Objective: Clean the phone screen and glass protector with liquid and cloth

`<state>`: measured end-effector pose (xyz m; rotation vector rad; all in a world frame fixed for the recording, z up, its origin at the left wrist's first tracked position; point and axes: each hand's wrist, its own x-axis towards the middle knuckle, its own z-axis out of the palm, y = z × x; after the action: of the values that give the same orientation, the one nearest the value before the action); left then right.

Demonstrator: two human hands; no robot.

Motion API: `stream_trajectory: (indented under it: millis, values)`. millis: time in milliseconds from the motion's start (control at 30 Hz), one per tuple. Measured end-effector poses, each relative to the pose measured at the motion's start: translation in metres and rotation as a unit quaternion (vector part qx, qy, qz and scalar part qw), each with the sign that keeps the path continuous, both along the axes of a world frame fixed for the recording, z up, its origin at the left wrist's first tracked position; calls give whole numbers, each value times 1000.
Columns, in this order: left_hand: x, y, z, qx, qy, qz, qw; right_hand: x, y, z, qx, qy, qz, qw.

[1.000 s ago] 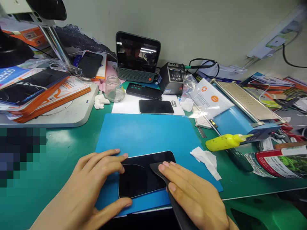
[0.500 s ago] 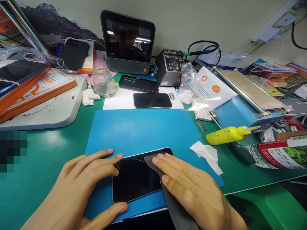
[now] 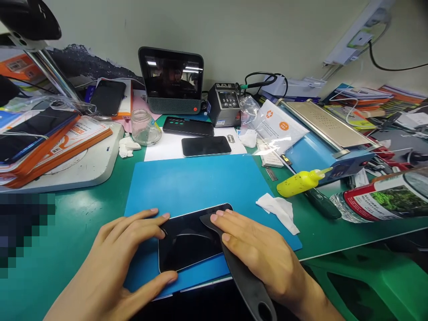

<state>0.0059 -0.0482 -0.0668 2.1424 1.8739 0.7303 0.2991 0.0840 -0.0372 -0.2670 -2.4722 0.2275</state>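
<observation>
Fingers of the right hand (image 3: 257,249) press a black scraper (image 3: 234,263) flat onto a phone (image 3: 187,240) lying on the blue mat (image 3: 194,183). Spread wide, the left hand (image 3: 113,258) braces the phone's left end, thumb at its near edge.

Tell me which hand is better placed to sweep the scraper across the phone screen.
The right hand, probably. It already presses the black scraper flat on the phone, fingers along its blade. The left hand braces the phone's left end on the blue mat.
</observation>
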Motion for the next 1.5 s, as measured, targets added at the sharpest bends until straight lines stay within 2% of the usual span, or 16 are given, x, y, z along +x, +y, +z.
stream_trajectory:
  millis: [133,233,367,433,633,833,967,1133,1367,1500]
  values:
    - [-1,2,-1,-3,3,2,1000,-3,-2,6,-6,-8,-43,999]
    - [0,2,-1,3,0,4,1000,-4,-3,2,-4,0,-68,998]
    - [4,2,0,10,-24,12,1000,3,-6,-12,41,48,-42,997]
    - [5,2,0,11,-36,21,999,7,-6,-14,32,55,-44,997]
    - [0,2,-1,1,-3,-2,1000,12,-6,-1,-32,2,-65,997]
    - [-1,3,-3,8,-1,-7,1000,11,-8,-2,-23,13,-38,999]
    - [5,4,2,20,-25,4,999,10,-8,-1,-37,-3,-79,996]
    - [10,5,10,32,-34,14,999,11,-8,-2,-20,13,-18,1000]
    - [9,6,15,26,-11,8,1000,2,-7,11,-71,17,-53,996]
    - [9,9,21,28,13,-10,999,1,-4,7,-87,2,-51,995]
